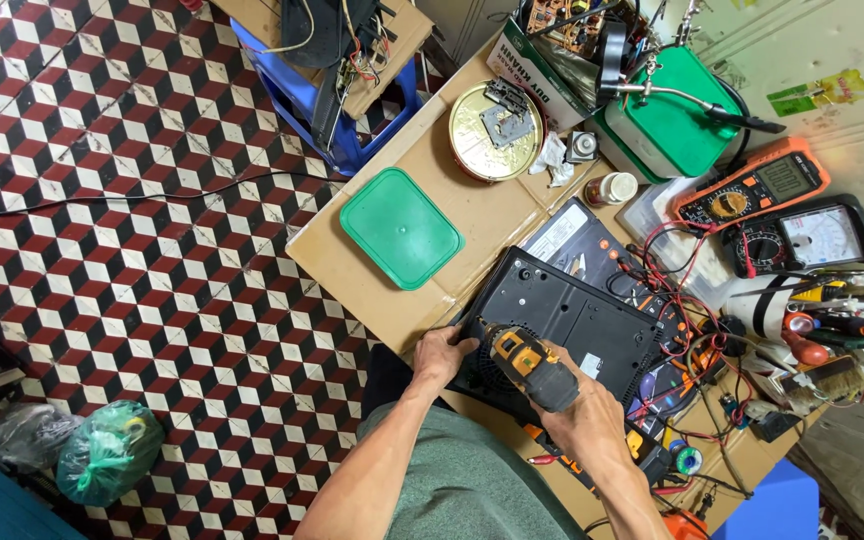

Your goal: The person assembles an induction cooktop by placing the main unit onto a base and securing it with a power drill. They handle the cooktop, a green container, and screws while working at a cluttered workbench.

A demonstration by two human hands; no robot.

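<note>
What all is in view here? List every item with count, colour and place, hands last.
Appliance base: 1, black, on the cardboard-covered bench, underside up.
Cordless drill: 1, yellow and black, tip at the base's near corner.
Square lid: 1, green, on the cardboard.
Round tin: 1, gold, holding small parts.
Green box: 1, far side of the bench.
Multimeters: 2, one orange, one black, right of the bench.
Plastic stool: 1, blue, on the floor.
Plastic bag: 1, green, on the tiled floor.
Left hand: steadying the base's corner.
Right hand: gripping the drill.
</note>
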